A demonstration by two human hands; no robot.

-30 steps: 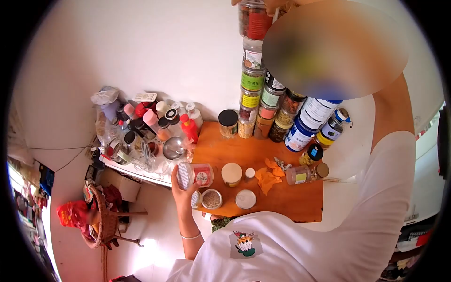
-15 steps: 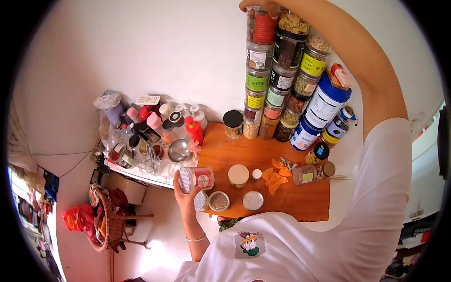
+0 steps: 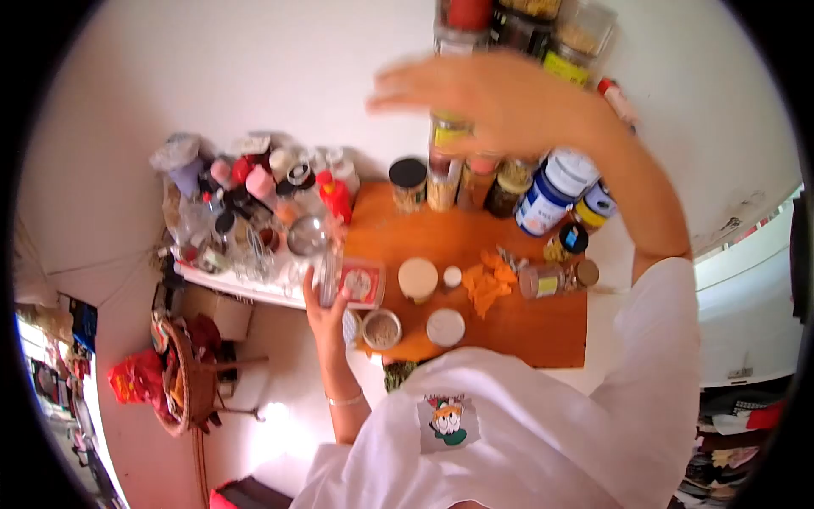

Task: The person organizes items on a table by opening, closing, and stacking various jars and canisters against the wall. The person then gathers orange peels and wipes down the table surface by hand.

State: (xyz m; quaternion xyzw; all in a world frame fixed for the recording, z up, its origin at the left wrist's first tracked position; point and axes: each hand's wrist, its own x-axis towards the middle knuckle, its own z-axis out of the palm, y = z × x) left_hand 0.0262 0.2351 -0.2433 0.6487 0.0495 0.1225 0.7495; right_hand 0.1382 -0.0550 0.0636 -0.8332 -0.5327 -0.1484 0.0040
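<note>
My left hand (image 3: pixel 324 312) grips a clear jar with a red label (image 3: pixel 354 282), lying on its side at the left edge of the wooden board (image 3: pixel 517 327). My right hand (image 3: pixel 483 97) hovers open and blurred in front of a tall stack of jars (image 3: pixel 449 161) against the white wall, holding nothing. A red-labelled jar (image 3: pixel 462 15) sits at the top of that stack. A beige-lidded jar (image 3: pixel 418 279), a white lid (image 3: pixel 445 327) and an open jar of grains (image 3: pixel 381 329) rest on the board near my left hand.
A blue-and-white canister (image 3: pixel 547 193), several more jars, a jar on its side (image 3: pixel 543 280) and orange scraps (image 3: pixel 483 284) crowd the board's back and right. A rack of bottles and sauces (image 3: pixel 254 212) stands left. A wicker basket (image 3: pixel 182 382) sits on the floor.
My right hand let go of the top red-labelled jar and came down, away from the stack. My left hand kept hold of its jar. The view shifted slightly.
</note>
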